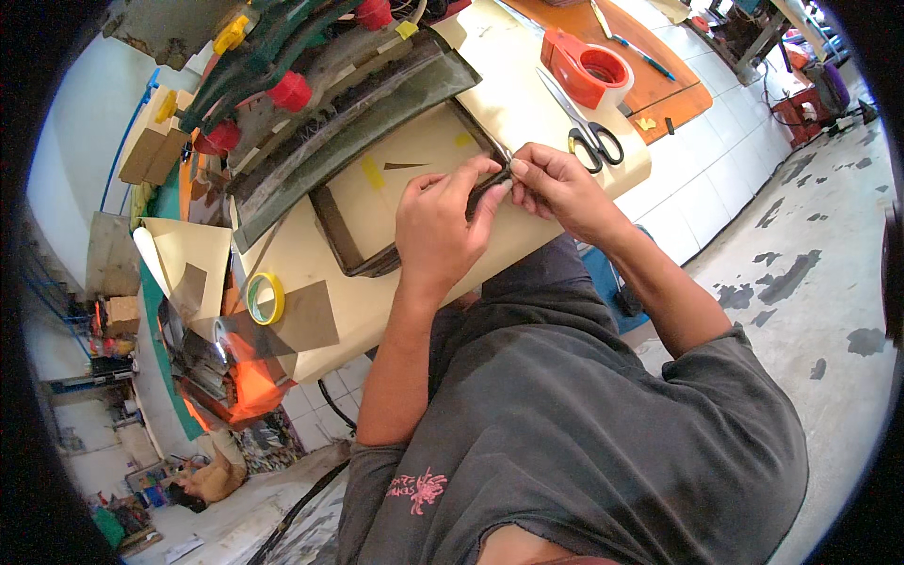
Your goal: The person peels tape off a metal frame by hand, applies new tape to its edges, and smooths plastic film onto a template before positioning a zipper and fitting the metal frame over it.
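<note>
Together at dark frame [336, 234]: left hand [437, 222], right hand [567, 192].

Pink lettering [402, 487], beside a pink emblem [429, 488], on the dark grey shirt [603, 424]

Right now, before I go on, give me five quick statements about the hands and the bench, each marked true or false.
1. The left hand and the right hand meet at the dark frame. True.
2. The scissors are in the right hand. False: the scissors lie on the table beside it.
3. The yellow tape roll lies to the left of the left hand. True.
4. The red tape dispenser is nearer the left hand than the right. False: the red tape dispenser is nearer the right hand.
5. A blue pen lies on the orange board. True.
</note>
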`<state>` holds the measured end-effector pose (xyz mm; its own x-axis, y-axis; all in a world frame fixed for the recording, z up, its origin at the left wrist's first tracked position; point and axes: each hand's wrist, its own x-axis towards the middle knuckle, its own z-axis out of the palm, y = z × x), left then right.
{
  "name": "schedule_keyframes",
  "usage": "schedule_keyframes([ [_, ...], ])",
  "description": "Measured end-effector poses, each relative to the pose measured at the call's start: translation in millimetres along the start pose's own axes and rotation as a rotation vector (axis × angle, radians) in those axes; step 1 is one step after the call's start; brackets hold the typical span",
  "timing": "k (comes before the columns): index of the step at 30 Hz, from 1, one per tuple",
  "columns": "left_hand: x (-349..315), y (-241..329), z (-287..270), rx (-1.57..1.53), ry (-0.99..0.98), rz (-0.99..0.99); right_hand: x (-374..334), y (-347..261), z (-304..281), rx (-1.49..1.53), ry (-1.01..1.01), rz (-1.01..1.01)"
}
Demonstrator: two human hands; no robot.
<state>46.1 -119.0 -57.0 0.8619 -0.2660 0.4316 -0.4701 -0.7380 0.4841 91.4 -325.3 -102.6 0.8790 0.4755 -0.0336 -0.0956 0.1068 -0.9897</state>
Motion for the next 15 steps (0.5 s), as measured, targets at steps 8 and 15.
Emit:
schedule_keyframes([
  [8, 4.9, -0.3, 8.1, 0.062, 0.122, -0.03, 0.0, 0.2, -2.0, 0.073, -0.026, 0.062],
  [15, 6.7, -1.4, 8.2, 0.154, 0.117, 0.043, 3.8, 4.0, -6.3, 0.112, -0.044, 0.083],
])
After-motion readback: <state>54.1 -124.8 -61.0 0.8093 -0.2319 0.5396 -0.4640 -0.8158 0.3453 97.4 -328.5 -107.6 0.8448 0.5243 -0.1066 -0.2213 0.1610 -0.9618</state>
